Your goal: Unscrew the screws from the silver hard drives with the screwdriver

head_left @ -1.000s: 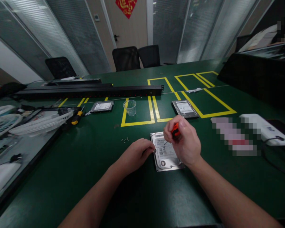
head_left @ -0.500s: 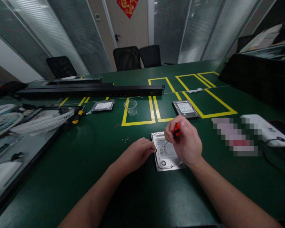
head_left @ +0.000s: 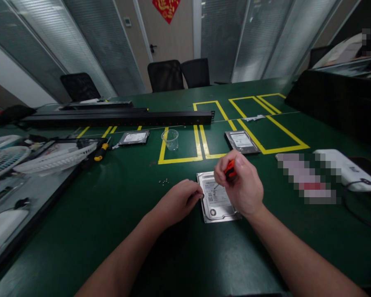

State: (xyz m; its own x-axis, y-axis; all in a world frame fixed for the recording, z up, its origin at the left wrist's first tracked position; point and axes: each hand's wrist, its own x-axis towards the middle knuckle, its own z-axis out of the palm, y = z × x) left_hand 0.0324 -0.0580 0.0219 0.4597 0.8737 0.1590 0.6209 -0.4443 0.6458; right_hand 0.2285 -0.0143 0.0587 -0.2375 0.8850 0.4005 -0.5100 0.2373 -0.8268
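A silver hard drive [head_left: 216, 202] lies flat on the green table in front of me, label side up. My right hand [head_left: 243, 183] is closed around the orange and black handle of a screwdriver [head_left: 230, 169], whose thin shaft slants down to the left over the drive's label. Whether the tip touches the drive I cannot tell. My left hand [head_left: 185, 198] is at the drive's left edge, thumb and fingers pinched together; what is between them, if anything, is too small to make out. Several tiny screws [head_left: 164, 182] lie on the table beyond my left hand.
Farther back are a clear plastic cup [head_left: 170, 140], a hard drive [head_left: 134, 138] and another hard drive [head_left: 241, 142]. A yellow and black screwdriver [head_left: 102, 152] lies by a tray with white fan grilles [head_left: 55, 161]. Black power strips [head_left: 120, 118] cross the back; a white device [head_left: 346, 170] sits right.
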